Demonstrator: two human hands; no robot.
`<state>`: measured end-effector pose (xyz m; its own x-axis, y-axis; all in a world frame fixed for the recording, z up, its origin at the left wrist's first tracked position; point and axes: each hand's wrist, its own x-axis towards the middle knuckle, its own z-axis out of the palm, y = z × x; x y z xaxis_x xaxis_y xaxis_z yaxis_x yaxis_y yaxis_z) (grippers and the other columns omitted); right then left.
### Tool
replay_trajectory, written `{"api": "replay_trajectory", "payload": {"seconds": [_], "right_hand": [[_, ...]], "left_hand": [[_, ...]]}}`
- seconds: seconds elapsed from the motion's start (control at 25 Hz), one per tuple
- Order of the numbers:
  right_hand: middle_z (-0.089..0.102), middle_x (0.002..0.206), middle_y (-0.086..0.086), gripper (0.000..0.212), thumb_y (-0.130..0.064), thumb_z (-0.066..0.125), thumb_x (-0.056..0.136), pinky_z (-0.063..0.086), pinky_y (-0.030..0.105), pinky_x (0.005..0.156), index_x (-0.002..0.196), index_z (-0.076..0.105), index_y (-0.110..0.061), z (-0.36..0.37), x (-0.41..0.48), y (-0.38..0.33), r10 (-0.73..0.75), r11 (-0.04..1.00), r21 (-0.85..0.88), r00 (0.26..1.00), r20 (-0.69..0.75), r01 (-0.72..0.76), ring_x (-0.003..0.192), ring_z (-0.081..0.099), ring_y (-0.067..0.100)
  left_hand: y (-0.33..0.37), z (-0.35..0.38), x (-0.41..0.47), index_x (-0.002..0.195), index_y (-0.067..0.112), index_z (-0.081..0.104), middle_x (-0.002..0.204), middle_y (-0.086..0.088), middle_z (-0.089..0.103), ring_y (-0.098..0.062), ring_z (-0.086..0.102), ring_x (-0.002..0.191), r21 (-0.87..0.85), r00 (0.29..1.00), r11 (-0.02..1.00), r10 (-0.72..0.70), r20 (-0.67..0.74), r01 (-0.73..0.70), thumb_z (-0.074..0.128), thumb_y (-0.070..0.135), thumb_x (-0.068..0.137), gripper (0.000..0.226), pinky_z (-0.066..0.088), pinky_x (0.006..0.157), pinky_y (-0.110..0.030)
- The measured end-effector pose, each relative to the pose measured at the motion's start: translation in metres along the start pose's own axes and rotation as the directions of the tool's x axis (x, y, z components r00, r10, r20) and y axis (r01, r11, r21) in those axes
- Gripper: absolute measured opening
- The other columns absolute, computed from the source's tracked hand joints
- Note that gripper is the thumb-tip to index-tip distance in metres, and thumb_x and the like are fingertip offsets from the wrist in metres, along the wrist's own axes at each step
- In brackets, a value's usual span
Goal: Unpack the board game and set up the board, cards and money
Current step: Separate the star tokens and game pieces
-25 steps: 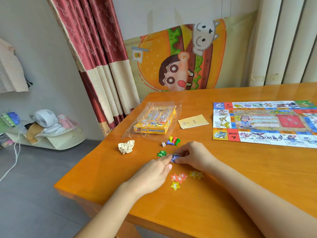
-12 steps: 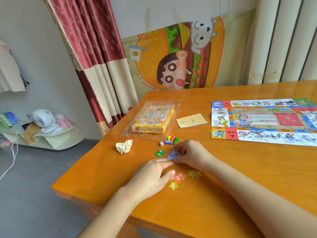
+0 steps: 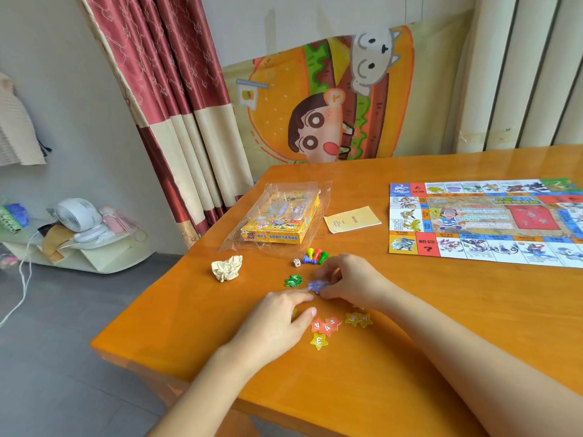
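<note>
On the counter [image 3: 410, 357], the right hand [image 3: 348, 280] pinches a purple star token [image 3: 316, 286] at its fingertips, while the left hand [image 3: 277, 323] lies open and flat just near of it, one finger touching the token. The game board [image 3: 485, 220] is spread out far right; the yellow card box [image 3: 280, 220] in its clear wrapper sits far left.

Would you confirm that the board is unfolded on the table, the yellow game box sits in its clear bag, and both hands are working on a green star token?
Not quite: the head view shows both hands, left hand and right hand, on a purple star token; the green star token lies untouched beside it. The board is unfolded on the table, and the yellow game box sits in its clear bag.
</note>
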<state>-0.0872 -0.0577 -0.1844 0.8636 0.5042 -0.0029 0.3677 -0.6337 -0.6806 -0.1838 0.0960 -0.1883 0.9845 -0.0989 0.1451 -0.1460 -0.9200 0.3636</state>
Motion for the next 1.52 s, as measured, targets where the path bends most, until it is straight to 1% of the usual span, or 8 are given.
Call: {"api": "replay_trajectory", "payload": {"seconds": [0.2, 0.32, 0.52, 0.72, 0.92, 1.2, 1.4, 1.52], "right_hand": [[0.062, 0.100, -0.002, 0.039, -0.010, 0.077, 0.073, 0.050, 0.023, 0.064, 0.108, 0.063, -0.018, -0.003, -0.001, 0.002, 0.101, 0.992, 0.079, 0.995, 0.006, -0.101, 0.081, 0.058, 0.013], [0.065, 0.095, 0.001, 0.036, 0.000, 0.076, 0.070, 0.057, 0.033, 0.075, 0.098, 0.062, -0.018, 0.002, 0.002, 0.000, 0.140, 0.978, 0.160, 0.990, -0.023, -0.135, 0.085, 0.065, 0.019], [0.070, 0.092, 0.004, 0.033, 0.004, 0.073, 0.068, 0.057, 0.034, 0.078, 0.087, 0.060, -0.020, 0.009, 0.005, -0.001, 0.178, 0.959, 0.237, 0.981, -0.084, -0.153, 0.088, 0.068, 0.021], [0.070, 0.089, 0.003, 0.033, 0.005, 0.073, 0.069, 0.056, 0.031, 0.076, 0.082, 0.059, -0.021, 0.010, 0.004, -0.001, 0.189, 0.950, 0.268, 0.977, -0.099, -0.157, 0.086, 0.068, 0.020], [0.069, 0.082, 0.000, 0.033, 0.008, 0.072, 0.068, 0.056, 0.030, 0.076, 0.080, 0.059, -0.020, 0.009, 0.005, 0.000, 0.191, 0.937, 0.313, 0.977, -0.089, -0.155, 0.080, 0.068, 0.017], [0.070, 0.085, 0.005, 0.033, 0.011, 0.072, 0.067, 0.057, 0.034, 0.083, 0.077, 0.061, -0.018, 0.008, 0.003, 0.000, 0.175, 0.911, 0.387, 0.983, -0.059, -0.139, 0.076, 0.065, 0.017], [0.069, 0.075, -0.004, 0.025, 0.005, 0.067, 0.074, 0.044, 0.013, 0.050, 0.080, 0.061, -0.018, -0.011, -0.005, 0.006, 0.195, 0.958, 0.233, 0.974, -0.117, -0.164, 0.063, 0.061, 0.007], [0.070, 0.073, -0.006, 0.021, 0.002, 0.068, 0.074, 0.042, 0.008, 0.045, 0.078, 0.063, -0.018, -0.012, -0.009, 0.009, 0.200, 0.966, 0.190, 0.973, -0.116, -0.176, 0.064, 0.062, 0.008]], "left_hand": [[0.001, 0.004, -0.001, 0.127, 0.030, 0.056, 0.129, 0.012, 0.056, -0.004, 0.049, 0.119, -0.015, 0.997, 0.998, -0.069, -0.024, 0.068, 0.052, 0.039, 0.093, 0.035, 0.040, 0.100, -0.020], [-0.002, 0.008, 0.003, 0.122, 0.033, 0.054, 0.125, 0.010, 0.053, -0.005, 0.049, 0.115, 0.001, 0.996, 0.996, -0.093, -0.002, 0.093, 0.054, 0.041, 0.091, 0.032, 0.041, 0.097, -0.022], [0.001, 0.007, 0.013, 0.092, 0.030, 0.052, 0.089, 0.007, 0.061, -0.008, 0.059, 0.083, -0.019, 0.985, 0.986, -0.164, -0.055, 0.163, 0.064, 0.032, 0.087, 0.013, 0.049, 0.072, -0.025], [0.005, 0.009, 0.024, 0.073, 0.029, 0.051, 0.060, 0.013, 0.047, -0.011, 0.048, 0.059, -0.074, 0.956, 0.967, -0.252, -0.149, 0.244, 0.072, 0.027, 0.081, 0.023, 0.043, 0.057, -0.026], [0.004, 0.016, 0.034, 0.061, 0.027, 0.046, 0.079, 0.005, 0.068, -0.015, 0.063, 0.066, -0.197, 0.908, 0.922, -0.370, -0.196, 0.333, 0.080, 0.022, 0.073, 0.037, 0.054, 0.062, -0.033], [0.004, 0.019, 0.036, 0.061, 0.025, 0.047, 0.084, 0.002, 0.071, -0.016, 0.066, 0.071, -0.262, 0.888, 0.900, -0.407, -0.215, 0.349, 0.082, 0.017, 0.071, 0.037, 0.055, 0.065, -0.037], [0.008, 0.015, 0.030, 0.065, 0.025, 0.048, 0.077, 0.005, 0.065, -0.015, 0.060, 0.066, -0.188, 0.883, 0.911, -0.404, -0.239, 0.367, 0.080, 0.026, 0.074, 0.033, 0.051, 0.059, -0.033], [0.011, 0.013, 0.031, 0.067, 0.024, 0.050, 0.077, 0.006, 0.063, -0.015, 0.060, 0.068, -0.168, 0.883, 0.911, -0.408, -0.232, 0.377, 0.079, 0.028, 0.074, 0.031, 0.050, 0.059, -0.032]]}}
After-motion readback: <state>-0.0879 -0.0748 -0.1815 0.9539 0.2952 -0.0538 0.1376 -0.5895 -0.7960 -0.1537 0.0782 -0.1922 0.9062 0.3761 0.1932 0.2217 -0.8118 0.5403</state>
